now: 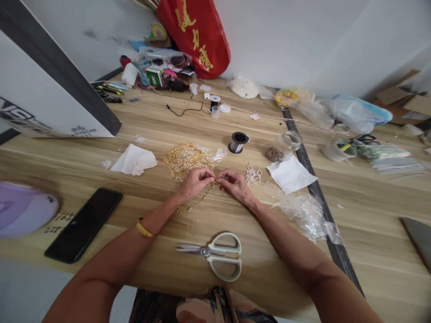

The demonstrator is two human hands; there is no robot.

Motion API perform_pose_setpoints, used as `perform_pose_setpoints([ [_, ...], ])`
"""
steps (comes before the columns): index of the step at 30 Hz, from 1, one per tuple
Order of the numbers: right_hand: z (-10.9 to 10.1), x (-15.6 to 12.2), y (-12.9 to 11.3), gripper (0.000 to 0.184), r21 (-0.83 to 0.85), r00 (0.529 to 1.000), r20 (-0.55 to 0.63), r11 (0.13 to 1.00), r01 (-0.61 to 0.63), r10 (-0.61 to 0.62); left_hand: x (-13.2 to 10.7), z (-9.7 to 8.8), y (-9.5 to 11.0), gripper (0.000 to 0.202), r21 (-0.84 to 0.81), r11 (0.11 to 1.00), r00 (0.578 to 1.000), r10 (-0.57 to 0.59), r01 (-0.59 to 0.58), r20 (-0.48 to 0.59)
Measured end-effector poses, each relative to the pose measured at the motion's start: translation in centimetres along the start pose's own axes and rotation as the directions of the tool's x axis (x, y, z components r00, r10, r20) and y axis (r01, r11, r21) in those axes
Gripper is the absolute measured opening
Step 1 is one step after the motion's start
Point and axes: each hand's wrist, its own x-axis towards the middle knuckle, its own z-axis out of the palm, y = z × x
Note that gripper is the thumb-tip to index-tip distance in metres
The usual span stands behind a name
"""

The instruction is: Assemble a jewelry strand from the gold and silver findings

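My left hand (198,181) and my right hand (235,183) meet over the table, each with thumb and finger pinched together. Between the fingertips runs a thin gold chain (198,203) with small pieces on it, its loose part trailing down to the left on the wood. What exactly sits at the pinch is too small to make out. Just beyond my left hand lies a heap of gold and silver chains (185,158). Beside my right hand is a small group of silvery rings (253,175). White-handled scissors (215,255) lie partly open nearer to me.
A spool of grey wire (238,142) stands behind the hands. A jar of beads (283,147) lies at the right, near white paper (291,174) and clear plastic bags (305,208). Left are a black phone (84,225), a tissue (134,160) and a large box (43,85).
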Motion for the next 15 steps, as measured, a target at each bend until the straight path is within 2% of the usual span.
perform_pose_setpoints([
  [8,-0.01,0.07,0.61,0.025,-0.022,1.000,0.007,1.000,0.000,0.000,0.13,-0.13,-0.35,0.015,-0.135,0.988,0.996,-0.084,0.079,-0.029],
  [15,-0.02,-0.06,0.47,0.020,-0.096,1.000,0.006,0.995,0.026,-0.025,0.23,-0.13,-0.86,0.016,-0.150,0.986,0.996,-0.081,0.076,-0.025],
])
